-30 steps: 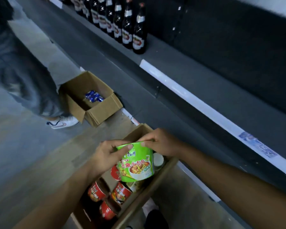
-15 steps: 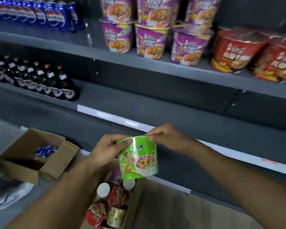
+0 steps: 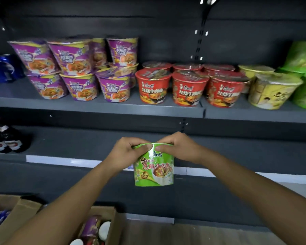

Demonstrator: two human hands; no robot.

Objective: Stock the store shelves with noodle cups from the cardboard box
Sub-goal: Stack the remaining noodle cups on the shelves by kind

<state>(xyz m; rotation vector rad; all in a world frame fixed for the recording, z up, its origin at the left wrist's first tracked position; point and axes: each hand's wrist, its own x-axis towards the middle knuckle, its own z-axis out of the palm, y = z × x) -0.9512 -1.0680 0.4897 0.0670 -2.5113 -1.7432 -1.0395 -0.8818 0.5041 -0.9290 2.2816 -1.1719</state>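
Stock already lines the upper shelf [image 3: 95,105]: purple cups [image 3: 78,85], red cups [image 3: 189,91] and yellow cups [image 3: 272,92] in rows, so much looks done. The left hand [image 3: 125,152] and right hand [image 3: 178,147] each pinch the rim of 1 green noodle cup [image 3: 154,168], thumbs in front, holding it upright in the air in front of the lower shelf [image 3: 237,151], not yet set down. Spare cups [image 3: 92,227] show in the cardboard box [image 3: 117,225] below, so I'd say work remains.

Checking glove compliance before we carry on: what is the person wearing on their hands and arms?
Nothing shows: the left hand and right hand are ungloved, no ring or watch visible, and both forearms are bare to the frame edge.
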